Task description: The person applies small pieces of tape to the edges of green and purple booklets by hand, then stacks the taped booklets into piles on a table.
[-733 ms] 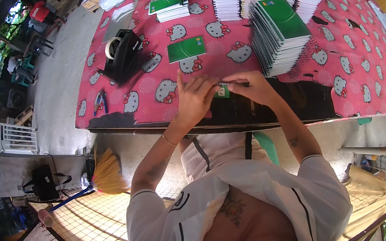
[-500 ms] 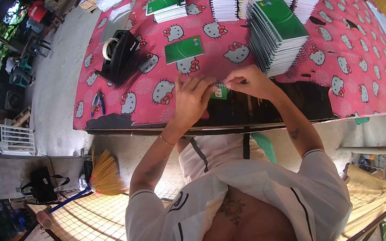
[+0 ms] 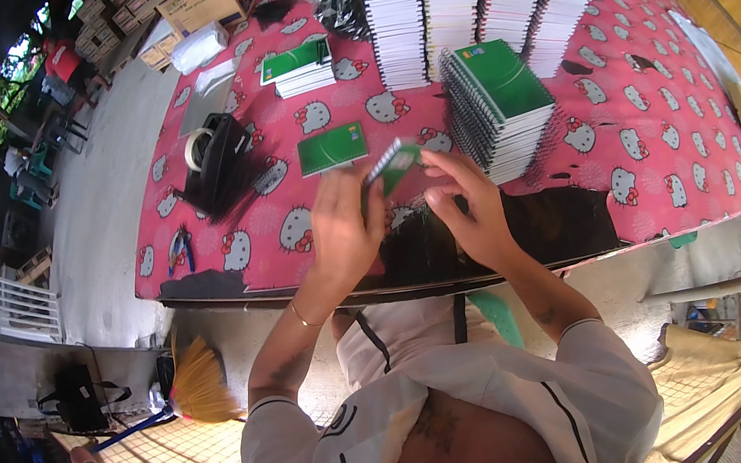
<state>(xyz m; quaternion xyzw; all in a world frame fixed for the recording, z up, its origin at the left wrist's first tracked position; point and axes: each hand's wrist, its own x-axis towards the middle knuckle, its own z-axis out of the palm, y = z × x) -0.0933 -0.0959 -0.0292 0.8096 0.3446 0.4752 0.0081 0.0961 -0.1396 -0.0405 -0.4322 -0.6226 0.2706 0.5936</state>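
Note:
A small green-covered notebook (image 3: 397, 169), blurred by motion, is tilted up above the table's near edge. My left hand (image 3: 345, 221) is closed around its left side. My right hand (image 3: 471, 206) is beside its right edge, thumb and index finger apart, with a fingertip at the notebook's corner. Just beyond lies a flat green cover (image 3: 332, 147). To the right of my hands stands a stack of green spiral notebooks (image 3: 509, 98), coils facing left.
A black tape dispenser (image 3: 214, 164) and blue-handled pliers (image 3: 181, 250) are on the left of the pink table. Further back are a short green-topped stack (image 3: 298, 68) and tall spiral notebook stacks (image 3: 401, 28). A torn black patch (image 3: 563, 220) marks the near edge.
The notebook has come up from low between my hands and now tilts in my left hand. My right fingers have spread from a pinch. The whole view has shifted, showing more of the table's back.

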